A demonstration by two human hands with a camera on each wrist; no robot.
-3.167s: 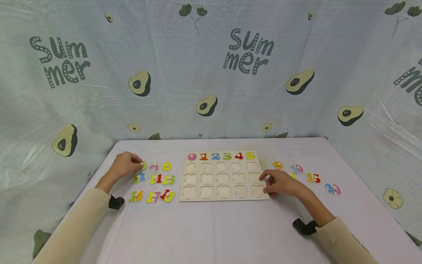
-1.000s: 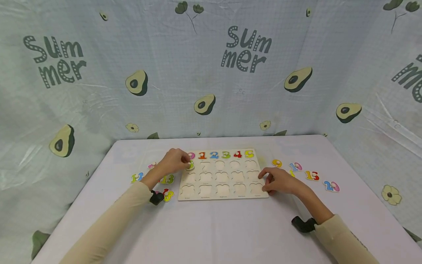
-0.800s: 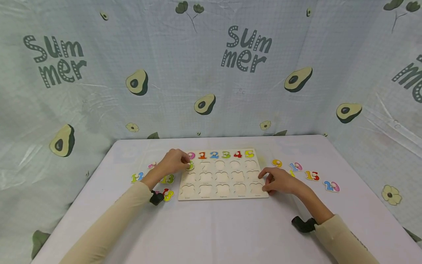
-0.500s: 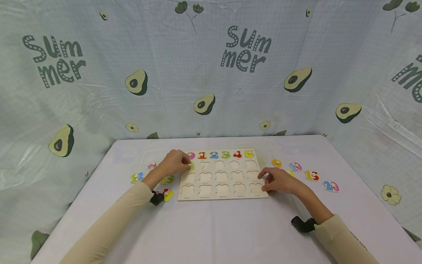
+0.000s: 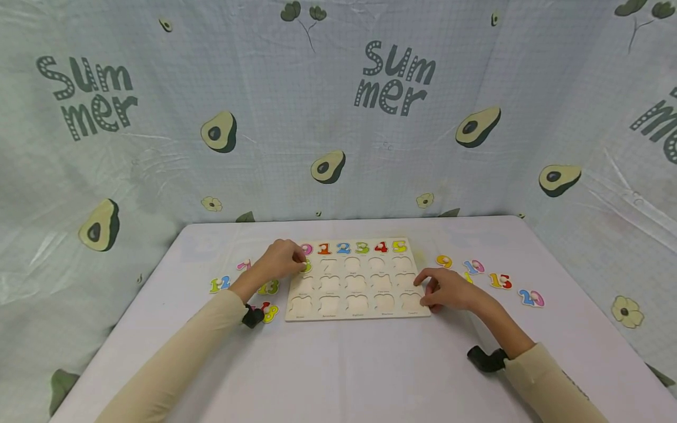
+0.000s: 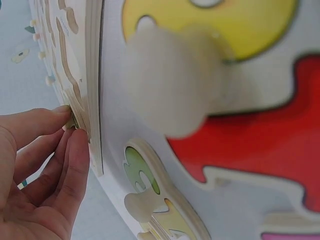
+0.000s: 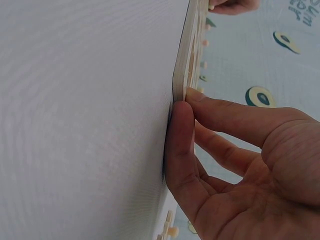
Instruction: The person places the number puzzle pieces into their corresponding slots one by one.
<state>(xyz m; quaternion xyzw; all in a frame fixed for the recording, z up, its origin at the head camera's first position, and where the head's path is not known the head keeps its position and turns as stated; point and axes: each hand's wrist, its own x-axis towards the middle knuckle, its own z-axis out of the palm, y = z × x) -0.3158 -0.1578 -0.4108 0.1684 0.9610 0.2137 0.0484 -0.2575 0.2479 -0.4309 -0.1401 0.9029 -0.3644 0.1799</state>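
Observation:
My left hand (image 5: 280, 258) pinches a green number piece (image 5: 307, 267) over the first recess of the second row on the wooden number puzzle board (image 5: 370, 318). In the left wrist view the thumb and fingertips close around this piece (image 6: 73, 120) right at the board's surface; most of it is hidden. My right hand (image 5: 449, 291) grips the board's right edge, and in the right wrist view thumb and finger meet at the board's corner (image 7: 180, 90). Pieces 0 to 5 fill the top row; the 0 (image 5: 307, 249) is partly covered by the left hand.
Loose knobbed number pieces lie left of the board, among them a 12 (image 5: 219, 285) and a 13 (image 5: 268, 287), partly behind the left arm. To the right are a 9 (image 5: 444, 261), a 10 (image 5: 473, 267), a 15 (image 5: 500, 281) and a 20 (image 5: 531, 298).
My left hand has carried the green piece from the loose pieces at left onto the board's second row, and has barely moved for the last second. My right hand stays at the board's edge.

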